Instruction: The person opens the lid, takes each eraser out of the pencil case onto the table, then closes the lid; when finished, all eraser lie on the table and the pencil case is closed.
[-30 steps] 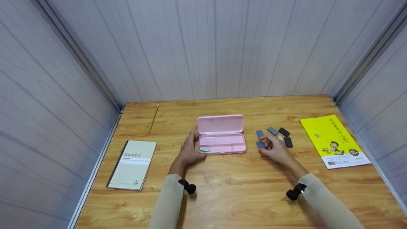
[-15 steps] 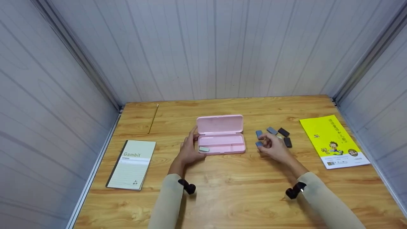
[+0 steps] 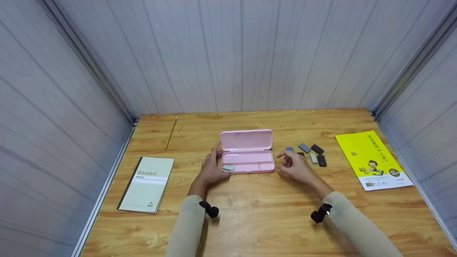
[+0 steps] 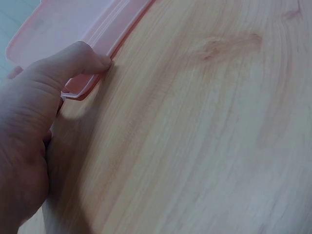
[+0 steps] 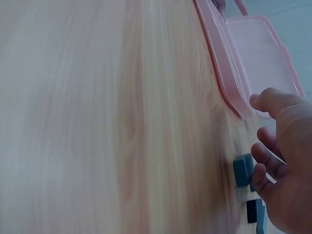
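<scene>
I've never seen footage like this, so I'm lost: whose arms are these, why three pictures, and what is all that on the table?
No machine here: a person works with bare hands. The wide picture comes from a camera on the head; the two close, blurry ones come from cameras strapped to each wrist.

On the wooden table lies an open pink case with one grey block at its left end. The left hand rests against that end, thumb on the rim. The right hand hovers beside the case; its fingers are curled, and what they hold, if anything, cannot be seen. Behind it lie small blue, grey and black blocks. A Gambit notebook lies left, a yellow booklet right.
</scene>
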{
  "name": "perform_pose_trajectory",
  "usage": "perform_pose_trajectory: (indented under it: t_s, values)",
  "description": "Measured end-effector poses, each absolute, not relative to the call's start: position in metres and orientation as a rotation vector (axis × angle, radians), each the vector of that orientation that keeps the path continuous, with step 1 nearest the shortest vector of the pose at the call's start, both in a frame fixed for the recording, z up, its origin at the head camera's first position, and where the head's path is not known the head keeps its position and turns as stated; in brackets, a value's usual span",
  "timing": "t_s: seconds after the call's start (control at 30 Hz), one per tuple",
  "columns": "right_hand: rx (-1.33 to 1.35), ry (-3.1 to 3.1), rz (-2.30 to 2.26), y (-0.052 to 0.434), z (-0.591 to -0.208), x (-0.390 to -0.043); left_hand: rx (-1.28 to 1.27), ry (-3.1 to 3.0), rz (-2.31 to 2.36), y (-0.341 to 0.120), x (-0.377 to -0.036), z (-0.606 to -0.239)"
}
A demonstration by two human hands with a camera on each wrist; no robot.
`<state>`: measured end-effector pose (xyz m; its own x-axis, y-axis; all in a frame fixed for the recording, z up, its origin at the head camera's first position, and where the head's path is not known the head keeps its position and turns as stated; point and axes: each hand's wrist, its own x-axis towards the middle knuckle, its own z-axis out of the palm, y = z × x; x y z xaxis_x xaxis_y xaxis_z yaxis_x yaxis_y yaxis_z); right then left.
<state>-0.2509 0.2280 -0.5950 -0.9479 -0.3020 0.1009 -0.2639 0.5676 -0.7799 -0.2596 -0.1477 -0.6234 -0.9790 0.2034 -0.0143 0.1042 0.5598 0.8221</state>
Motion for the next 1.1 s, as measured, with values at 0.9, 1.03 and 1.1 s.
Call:
perform_pose_trajectory:
  t_s: [0.9, 1.03, 1.1]
  values:
    - [-0.743, 2.648, -1.372, 0.162, -0.573, -0.258, 0.271, 2.688, 1.407, -0.148, -0.260, -0.624]
    - [-0.792, 2.621, -1.388, 0.152, -0.572, -0.258, 0.266, 2.689, 1.395, -0.148, -0.261, -0.625]
    - [-0.816, 2.614, -1.373, 0.147, -0.572, -0.259, 0.264, 2.691, 1.393, -0.148, -0.261, -0.625]
